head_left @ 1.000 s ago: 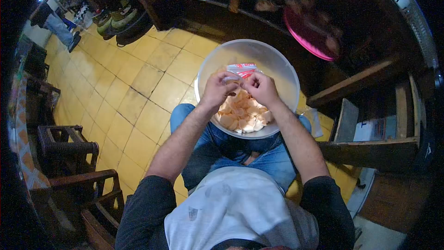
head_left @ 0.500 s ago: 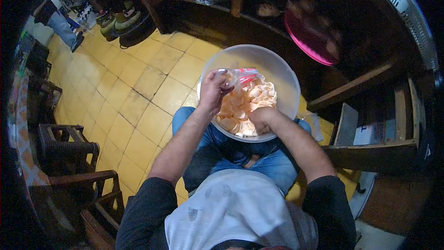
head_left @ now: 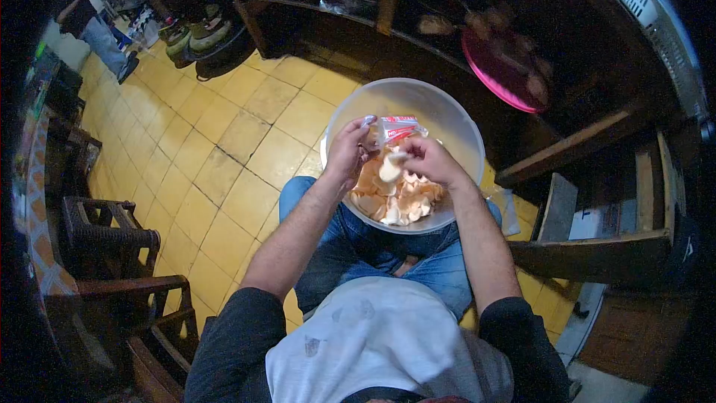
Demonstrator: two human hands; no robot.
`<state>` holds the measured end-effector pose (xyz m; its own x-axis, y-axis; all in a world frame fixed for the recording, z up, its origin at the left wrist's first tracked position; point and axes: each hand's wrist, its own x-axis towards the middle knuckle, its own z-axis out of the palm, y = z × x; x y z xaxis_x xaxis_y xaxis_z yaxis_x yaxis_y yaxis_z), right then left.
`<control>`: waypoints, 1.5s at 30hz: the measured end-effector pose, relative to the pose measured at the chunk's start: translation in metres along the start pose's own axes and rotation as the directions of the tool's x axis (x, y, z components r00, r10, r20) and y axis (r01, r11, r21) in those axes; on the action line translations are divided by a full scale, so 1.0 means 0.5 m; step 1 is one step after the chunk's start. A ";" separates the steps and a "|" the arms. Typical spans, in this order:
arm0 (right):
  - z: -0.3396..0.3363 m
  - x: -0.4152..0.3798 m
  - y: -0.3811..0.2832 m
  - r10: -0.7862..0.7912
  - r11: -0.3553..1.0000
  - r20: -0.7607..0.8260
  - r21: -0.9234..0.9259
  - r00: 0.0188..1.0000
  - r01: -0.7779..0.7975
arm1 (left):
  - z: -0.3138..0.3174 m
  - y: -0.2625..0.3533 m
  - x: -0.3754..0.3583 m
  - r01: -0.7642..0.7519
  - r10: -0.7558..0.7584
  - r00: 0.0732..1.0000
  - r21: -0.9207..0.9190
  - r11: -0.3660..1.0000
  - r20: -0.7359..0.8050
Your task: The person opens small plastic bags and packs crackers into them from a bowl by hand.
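A large translucent tub (head_left: pixel 466 142) stands between my legs, with many pale orange crackers (head_left: pixel 406 201) in its near half. My left hand (head_left: pixel 349 151) is over the tub's left side, its fingers closed on the edge of a clear plastic bag (head_left: pixel 399 130) with red and white print. Just right of the bag, my right hand (head_left: pixel 432 162) is raised above the pile and pinches one or more crackers (head_left: pixel 391 167) near the bag. The bag's lower part is partly hidden by the hands and crackers.
A pink round tray (head_left: pixel 477 67) with brownish items rests on the dark shelf at the upper right. Wooden stools (head_left: pixel 112 231) stand at the left. A person (head_left: pixel 101 33) is at the far upper left. Another plastic bag (head_left: pixel 509 213) lies right of my knee.
My right hand has come up out of the cracker pile towards the bag, now with crackers in its fingers. My left hand stays at the bag, which shows more fully.
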<state>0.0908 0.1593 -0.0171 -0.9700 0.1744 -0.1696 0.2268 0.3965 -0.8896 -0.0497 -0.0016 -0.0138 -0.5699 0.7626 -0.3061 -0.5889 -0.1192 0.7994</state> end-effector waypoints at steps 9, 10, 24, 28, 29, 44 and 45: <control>0.035 0.011 -0.023 -0.365 0.931 -0.546 -0.224 0.754 0.288 | 0.017 -0.001 -0.014 0.128 -0.140 0.964 0.066 0.990 0.228; 0.038 0.008 -0.032 -0.403 0.914 -0.548 -0.286 0.733 0.288 | 0.016 -0.005 -0.014 0.131 -0.143 0.965 0.066 0.989 0.219; 0.032 0.003 -0.031 -0.075 0.894 -0.543 0.335 0.836 0.298 | 0.019 -0.008 -0.017 0.010 -0.028 0.996 0.226 0.974 0.080; 0.024 0.004 -0.025 0.067 0.774 -0.417 0.595 0.907 0.217 | 0.019 -0.008 -0.017 -0.003 -0.012 0.997 0.199 0.980 0.076; 0.021 0.005 -0.022 0.067 0.774 -0.416 0.595 0.907 0.216 | 0.020 -0.008 -0.018 -0.003 -0.012 0.997 0.199 0.980 0.075; 0.050 0.025 0.017 -0.185 0.972 -0.468 0.045 0.864 0.232 | 0.016 -0.013 -0.016 -0.050 0.000 0.986 0.296 0.954 0.168; 0.048 0.020 0.003 -0.193 0.973 -0.527 0.003 0.827 0.229 | 0.017 -0.013 -0.015 -0.020 -0.014 0.991 0.246 0.969 0.134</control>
<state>0.0794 0.1402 -0.0304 -0.8002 0.5427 0.2553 -0.0019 0.4233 -0.9060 -0.0367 -0.0009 -0.0122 -0.4798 0.8424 -0.2453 -0.4183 0.0261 0.9079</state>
